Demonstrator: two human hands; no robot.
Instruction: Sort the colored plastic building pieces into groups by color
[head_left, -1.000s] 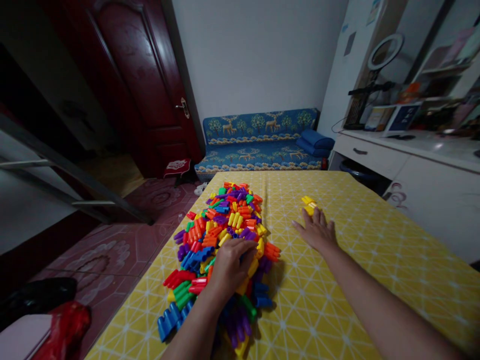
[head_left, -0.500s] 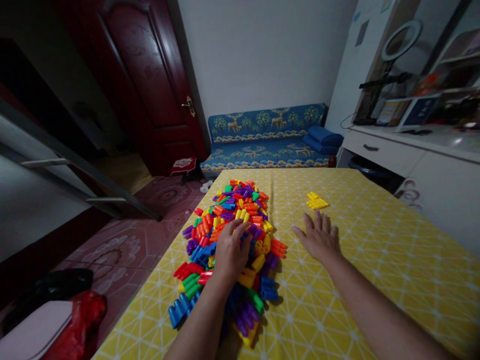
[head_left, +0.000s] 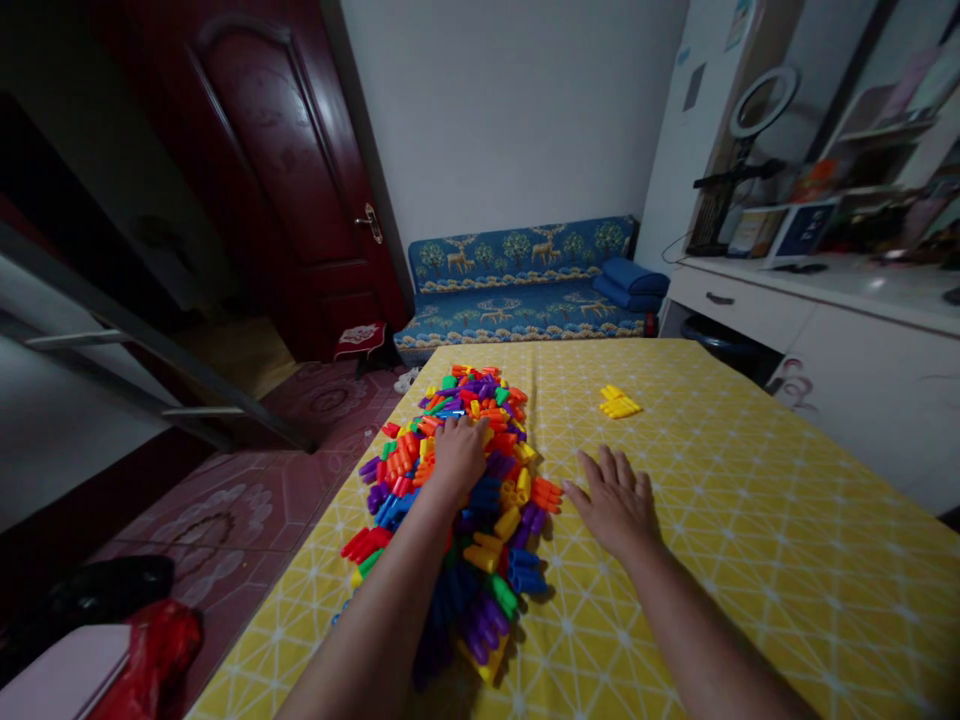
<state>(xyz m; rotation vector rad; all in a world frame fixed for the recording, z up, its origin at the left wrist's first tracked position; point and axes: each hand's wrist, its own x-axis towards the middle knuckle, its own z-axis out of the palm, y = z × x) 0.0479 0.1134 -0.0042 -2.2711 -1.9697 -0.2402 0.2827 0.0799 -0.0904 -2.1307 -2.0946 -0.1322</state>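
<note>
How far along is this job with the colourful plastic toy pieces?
It looks early. Done: a small yellow cluster lies apart on the tablecloth. In hand: the left hand is at the mixed pile, its grip unclear; the right hand is open. Left: apparently the pile, which includes more yellow pieces.

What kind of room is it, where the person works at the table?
Probably a living room in a home: there is a patterned blue sofa against the wall, a dark red door, and a white cabinet with a ring light on it.
</note>
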